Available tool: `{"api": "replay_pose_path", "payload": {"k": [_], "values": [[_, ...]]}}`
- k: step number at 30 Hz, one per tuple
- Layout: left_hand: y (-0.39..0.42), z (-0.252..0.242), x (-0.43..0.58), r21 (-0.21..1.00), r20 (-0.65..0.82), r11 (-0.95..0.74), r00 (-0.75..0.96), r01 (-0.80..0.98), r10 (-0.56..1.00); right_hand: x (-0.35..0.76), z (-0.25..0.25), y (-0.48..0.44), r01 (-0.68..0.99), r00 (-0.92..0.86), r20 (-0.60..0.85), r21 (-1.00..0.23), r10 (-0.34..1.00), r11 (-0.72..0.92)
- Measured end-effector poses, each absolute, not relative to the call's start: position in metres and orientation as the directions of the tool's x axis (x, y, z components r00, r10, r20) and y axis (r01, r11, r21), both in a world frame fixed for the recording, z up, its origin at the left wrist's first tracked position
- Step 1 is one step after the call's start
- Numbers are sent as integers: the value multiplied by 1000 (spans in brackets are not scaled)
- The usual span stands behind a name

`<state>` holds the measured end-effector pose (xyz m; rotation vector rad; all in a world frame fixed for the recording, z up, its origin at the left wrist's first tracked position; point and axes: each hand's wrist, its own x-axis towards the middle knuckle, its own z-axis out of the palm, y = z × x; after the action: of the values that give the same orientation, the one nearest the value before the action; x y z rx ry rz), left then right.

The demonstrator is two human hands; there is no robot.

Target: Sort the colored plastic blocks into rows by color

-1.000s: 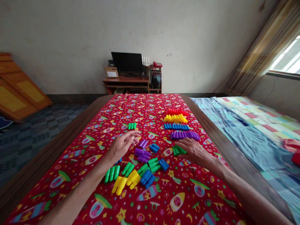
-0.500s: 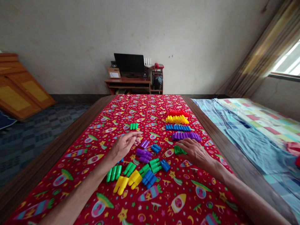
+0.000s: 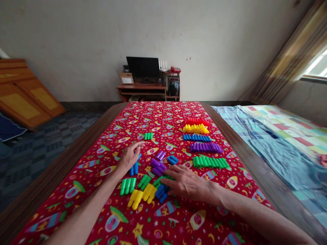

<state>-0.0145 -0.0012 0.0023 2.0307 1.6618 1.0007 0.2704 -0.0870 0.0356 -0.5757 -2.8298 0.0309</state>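
My left hand hovers at the left of a loose pile, fingers loosely stretched and nothing seen in them. Just beside it lies a blue block of joined tubes, partly covered by the hand. My right hand reaches over the pile's right side with fingers apart. Its fingertips are on or just above a green block and a blue block, partly hiding both. Around them lie purple blocks, yellow blocks, another green block and a small blue block.
On the right, rows of blocks run one behind another: green, purple, blue, yellow and red. One green block lies farther back. A red patterned cloth covers the table, with a bed to its right.
My right hand has moved left and nearer from the green row to the pile, uncovering that row. My left hand has shifted slightly left, and more of the blue block beside it shows.
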Motion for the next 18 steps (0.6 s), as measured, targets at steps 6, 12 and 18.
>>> {"api": "replay_pose_path", "payload": {"k": [6, 12, 18], "values": [[-4, 6, -12, 650, 322, -286, 87, 704, 943, 262, 36, -78, 334, -912, 197, -154, 360, 930], [-2, 3, -13, 623, 315, -286, 101, 728, 944, 277, 41, -96, 396, -882, 241, -88, 405, 914], [0, 0, -15, 591, 330, -309, 126, 745, 936, 270, 44, -101, 472, -867, 166, -32, 471, 881]]}}
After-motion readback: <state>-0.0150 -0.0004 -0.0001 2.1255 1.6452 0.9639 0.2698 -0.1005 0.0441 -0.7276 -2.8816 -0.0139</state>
